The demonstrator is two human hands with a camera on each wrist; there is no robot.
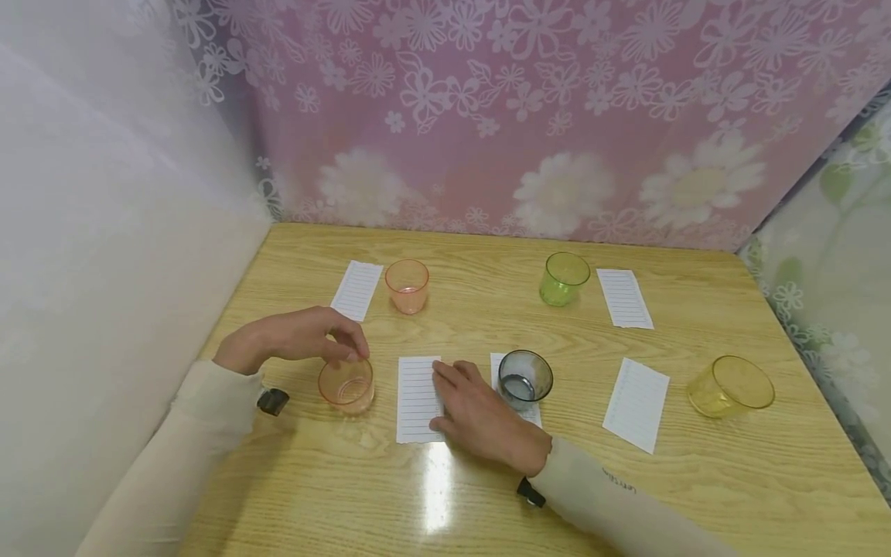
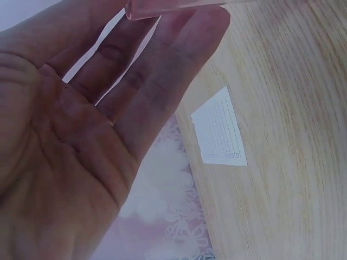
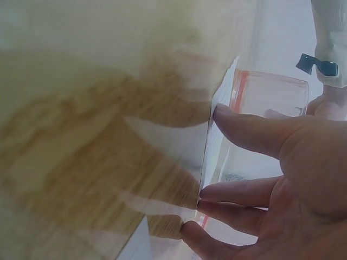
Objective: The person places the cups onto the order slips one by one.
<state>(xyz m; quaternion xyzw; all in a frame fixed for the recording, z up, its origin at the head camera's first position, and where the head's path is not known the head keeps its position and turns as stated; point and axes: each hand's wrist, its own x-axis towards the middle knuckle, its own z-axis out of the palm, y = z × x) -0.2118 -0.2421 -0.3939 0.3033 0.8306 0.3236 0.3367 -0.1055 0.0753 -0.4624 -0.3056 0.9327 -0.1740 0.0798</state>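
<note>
In the head view my left hand (image 1: 309, 334) pinches the far rim of a clear orange-pink cup (image 1: 346, 396) standing at the left of the table. Part of that cup's edge (image 2: 162, 7) shows at the top of the left wrist view, by the fingertips. My right hand (image 1: 483, 418) rests its fingertips on the right edge of a lined paper slip (image 1: 418, 398), which lies flat beside the cup. In the right wrist view, the thumb and fingers touch the slip (image 3: 215, 138) along its edge, spread apart.
A grey cup (image 1: 525, 381) stands on another slip (image 1: 532, 416) close to my right hand. Farther back are an orange cup (image 1: 407, 288), a green cup (image 1: 562, 280) and slips (image 1: 357, 290) (image 1: 625, 299). At right, a yellow cup (image 1: 727, 389) tilts near a slip (image 1: 636, 404).
</note>
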